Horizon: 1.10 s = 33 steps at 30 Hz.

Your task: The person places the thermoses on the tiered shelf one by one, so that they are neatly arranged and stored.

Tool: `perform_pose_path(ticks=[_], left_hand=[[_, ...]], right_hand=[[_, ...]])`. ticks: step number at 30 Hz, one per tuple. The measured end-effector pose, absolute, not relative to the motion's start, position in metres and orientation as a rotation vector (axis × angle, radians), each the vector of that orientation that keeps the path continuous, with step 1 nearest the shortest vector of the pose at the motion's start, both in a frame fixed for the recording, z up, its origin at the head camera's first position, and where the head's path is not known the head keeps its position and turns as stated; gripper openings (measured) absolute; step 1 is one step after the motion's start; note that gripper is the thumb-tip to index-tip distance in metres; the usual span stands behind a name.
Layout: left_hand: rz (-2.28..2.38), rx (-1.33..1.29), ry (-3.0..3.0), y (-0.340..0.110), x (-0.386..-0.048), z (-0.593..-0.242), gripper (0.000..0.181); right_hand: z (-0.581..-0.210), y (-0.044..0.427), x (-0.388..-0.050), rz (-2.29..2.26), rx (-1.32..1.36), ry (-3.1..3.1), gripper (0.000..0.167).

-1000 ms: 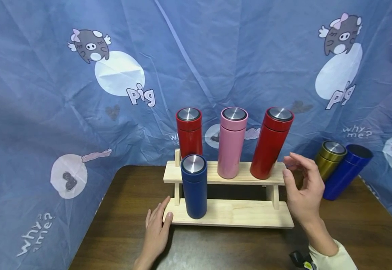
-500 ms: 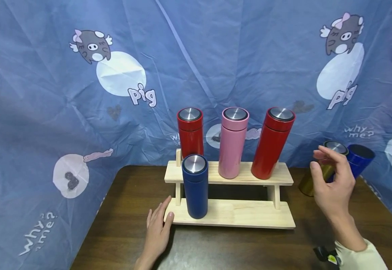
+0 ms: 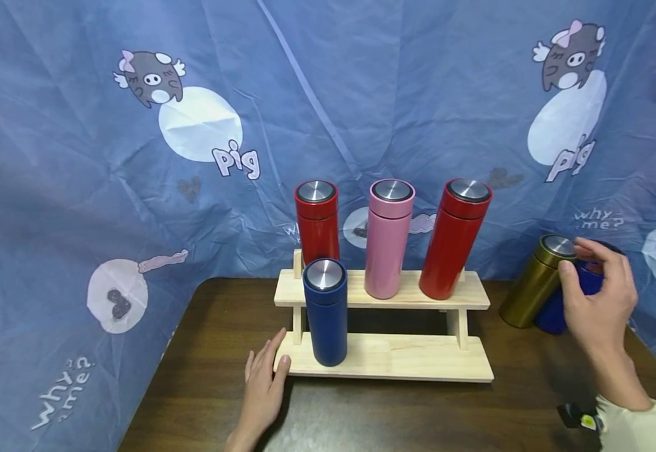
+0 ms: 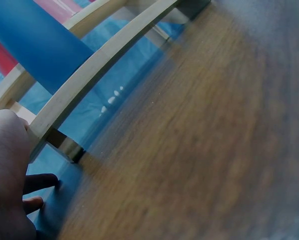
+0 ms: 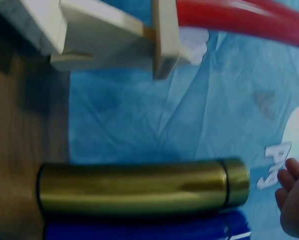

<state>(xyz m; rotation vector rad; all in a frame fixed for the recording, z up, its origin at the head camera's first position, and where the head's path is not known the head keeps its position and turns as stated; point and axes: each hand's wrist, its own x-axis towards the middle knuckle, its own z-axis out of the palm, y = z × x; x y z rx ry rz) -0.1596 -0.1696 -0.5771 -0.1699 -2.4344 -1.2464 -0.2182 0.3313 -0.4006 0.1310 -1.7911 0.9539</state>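
Note:
In the head view my left hand [image 3: 262, 387] rests against the left end of the wooden rack's lower shelf [image 3: 418, 358], fingers relaxed, beside a dark blue bottle [image 3: 329, 326]. My right hand [image 3: 601, 301], its fingers loosely bent and holding nothing, is in front of a bright blue bottle [image 3: 552, 316] that it partly hides. Just left of that hand stands a gold bottle [image 3: 531, 289]. The right wrist view has the gold bottle [image 5: 134, 189] and blue bottle [image 5: 139, 231] side by side, with the hand [image 5: 297, 200] off their top ends.
On the rack's upper shelf [image 3: 305, 291] stand a red bottle [image 3: 319, 232], a pink bottle [image 3: 387, 251] and another red bottle [image 3: 453, 251]. Behind the brown table [image 3: 361, 414] hangs a blue patterned cloth [image 3: 316, 75].
My right hand has moved right, from the rack's right end, past the gold bottle to the bright blue one. The left hand has stayed at the lower shelf.

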Motion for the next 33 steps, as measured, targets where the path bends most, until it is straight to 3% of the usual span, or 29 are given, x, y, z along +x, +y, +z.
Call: perform_pose_path(ticks=[23, 33], left_hand=[[-1.24, -0.169, -2.441, -0.17, -0.16, -0.577, 0.048], [-1.23, -0.161, -2.438, -0.17, -0.16, -0.577, 0.048]], right_hand=[[-0.441, 0.417, -0.248, 0.807, -0.159, -1.893, 0.041], [-0.451, 0.43, -0.252, 0.811, -0.193, -2.071, 0.061]])
